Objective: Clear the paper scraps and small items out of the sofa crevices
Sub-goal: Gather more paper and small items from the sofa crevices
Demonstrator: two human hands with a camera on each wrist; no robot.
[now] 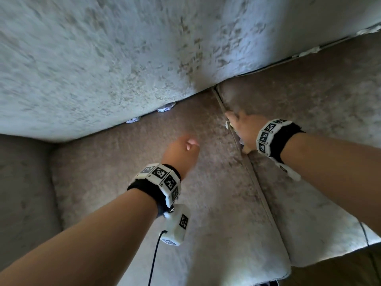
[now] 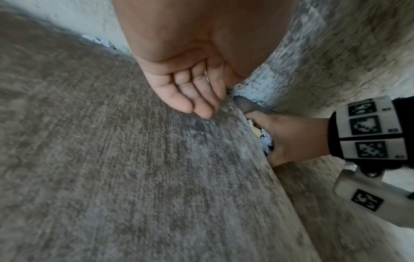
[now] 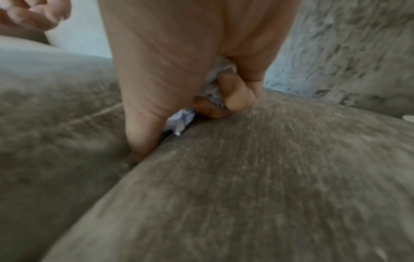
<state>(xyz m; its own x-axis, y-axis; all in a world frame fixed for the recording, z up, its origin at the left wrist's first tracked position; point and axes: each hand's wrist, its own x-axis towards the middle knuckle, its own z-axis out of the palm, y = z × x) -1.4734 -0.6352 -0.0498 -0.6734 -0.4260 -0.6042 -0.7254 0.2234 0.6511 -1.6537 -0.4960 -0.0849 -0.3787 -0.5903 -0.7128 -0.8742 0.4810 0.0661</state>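
Note:
My right hand [image 1: 237, 131] reaches into the crevice [image 1: 218, 98] between the two seat cushions. In the right wrist view its curled fingers [image 3: 237, 95] and palm grip crumpled white paper scraps [image 3: 181, 120], and the thumb presses down into the gap. My left hand [image 1: 185, 147] hovers over the left seat cushion [image 1: 127, 166], fingers [image 2: 197, 101] relaxed and holding nothing. More white paper scraps [image 1: 165, 108] poke out of the crevice under the back cushion, another [image 1: 133, 120] to their left. Paper [image 2: 266, 140] also shows beside my right hand in the left wrist view.
The grey back cushion [image 1: 123, 48] fills the upper view. The right seat cushion [image 1: 309, 120] has further white scraps [image 1: 313, 51] along its back crevice. The sofa armrest [image 1: 22, 182] stands at the left. Cushion front edges [image 1: 268, 273] lie at the bottom.

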